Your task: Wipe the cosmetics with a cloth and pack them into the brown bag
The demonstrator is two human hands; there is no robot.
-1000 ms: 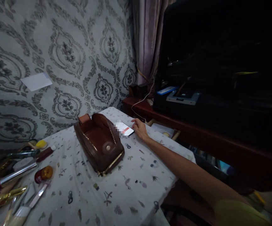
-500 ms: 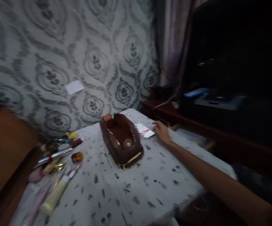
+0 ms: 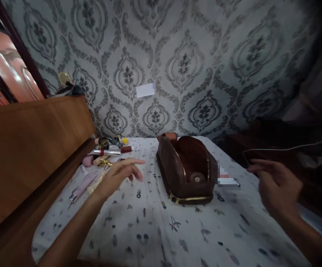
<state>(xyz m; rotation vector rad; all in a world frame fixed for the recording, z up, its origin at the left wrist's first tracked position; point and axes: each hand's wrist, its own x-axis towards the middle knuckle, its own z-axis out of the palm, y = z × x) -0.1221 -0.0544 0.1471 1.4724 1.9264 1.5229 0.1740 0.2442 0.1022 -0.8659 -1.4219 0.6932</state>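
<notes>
A dark brown zip bag (image 3: 188,170) stands on the patterned white cloth, its zip undone and its brown lining showing. To its left, my left hand (image 3: 123,172) hovers with fingers apart and nothing in them, near a pile of cosmetics. That pile includes a silver tube (image 3: 106,152), a lilac tube (image 3: 83,185) and a small gold item (image 3: 105,162); my hand hides part of it. On the other side, my right hand (image 3: 279,183) is over the cloth's right edge, fingers loosely bent and seemingly holding nothing. A partly blurred-out card (image 3: 227,180) lies between it and the bag.
A wooden board (image 3: 35,148) rises along the left side. Patterned wallpaper (image 3: 183,66) bearing a white paper (image 3: 145,90) closes off the back. A thin white cable (image 3: 289,149) runs across the dark right side.
The view has swung left. My left hand has come into view beside the cosmetics. My right hand has drawn back from the card, which stays by the bag.
</notes>
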